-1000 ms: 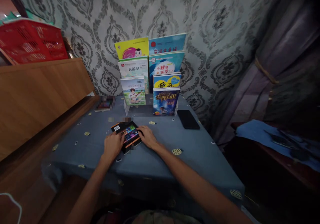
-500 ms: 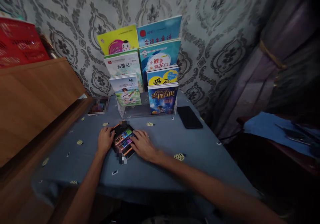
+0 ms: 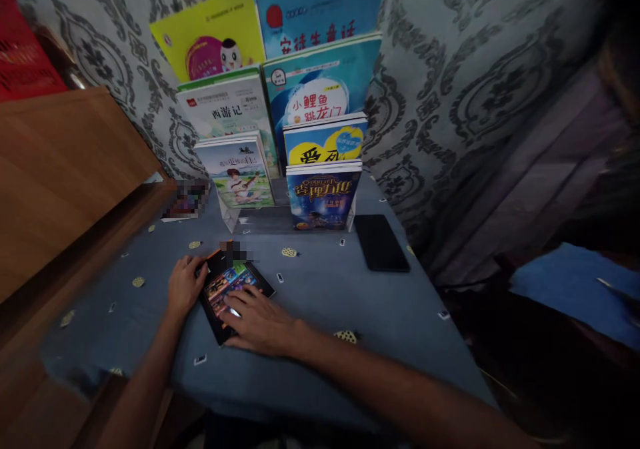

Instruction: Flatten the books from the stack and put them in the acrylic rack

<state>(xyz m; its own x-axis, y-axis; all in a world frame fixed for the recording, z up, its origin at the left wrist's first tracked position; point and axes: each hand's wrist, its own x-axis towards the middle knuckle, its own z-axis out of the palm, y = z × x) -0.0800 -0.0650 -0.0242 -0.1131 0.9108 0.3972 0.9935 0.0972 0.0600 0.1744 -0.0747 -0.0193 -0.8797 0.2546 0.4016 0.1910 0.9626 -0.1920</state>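
Fingers point(image 3: 251, 300) touch a black book point(image 3: 223, 285) — blue tablecloth point(image 3: 320, 269) beneath, patterned wallpaper point(image 3: 450, 69) behind.

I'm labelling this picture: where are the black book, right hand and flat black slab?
Black book point(image 3: 223, 284), head view: colourful cover panel.
Right hand point(image 3: 261, 322), head view: its back.
Flat black slab point(image 3: 381, 243), head view: top face.

Your view is dim; beyond your right hand point(image 3: 263, 322), to its right, the purplish curtain point(image 3: 540, 189) blurs darkly.

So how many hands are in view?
2: the left hand at the left edge of the black book, and the right hand lying over the book's lower right part. Neither is hidden, and no others show.
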